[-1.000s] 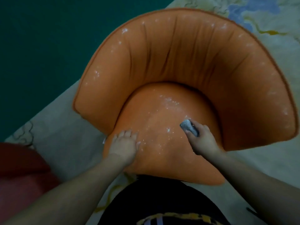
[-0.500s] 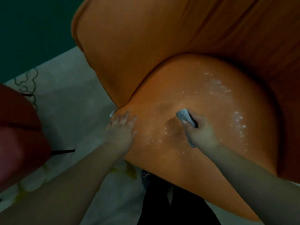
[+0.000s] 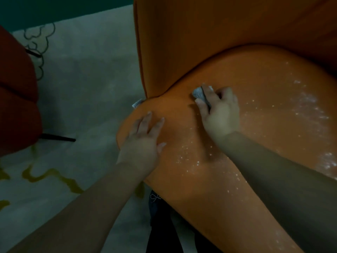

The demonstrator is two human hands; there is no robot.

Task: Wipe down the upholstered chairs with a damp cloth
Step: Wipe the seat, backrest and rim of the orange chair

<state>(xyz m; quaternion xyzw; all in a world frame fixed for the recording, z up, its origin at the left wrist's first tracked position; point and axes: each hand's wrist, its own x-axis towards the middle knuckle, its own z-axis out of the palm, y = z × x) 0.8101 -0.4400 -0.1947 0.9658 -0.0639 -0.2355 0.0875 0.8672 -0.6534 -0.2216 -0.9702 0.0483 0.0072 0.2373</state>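
Observation:
An orange upholstered chair (image 3: 228, 39) fills the right and top of the head view. Its rounded seat cushion (image 3: 264, 128) is speckled with white specks, densest at the right. My right hand (image 3: 220, 114) grips a small grey cloth (image 3: 197, 92) and presses it on the seat's left part, close to the seam with the backrest. Only the cloth's front end shows past my fingers. My left hand (image 3: 143, 137) lies flat on the seat's left front edge with its fingers spread.
A pale rug (image 3: 85, 84) with yellow and dark line patterns covers the floor at left. A dark red upholstered seat (image 3: 16, 92) with thin black legs stands at the far left. A small white tag (image 3: 137, 103) sticks out at the chair's seam. My dark clothing (image 3: 164, 225) shows at the bottom.
My head has moved closer and lower over the seat. My right hand has carried the cloth leftward across the cushion toward the backrest seam. My left hand has stayed on the left front edge.

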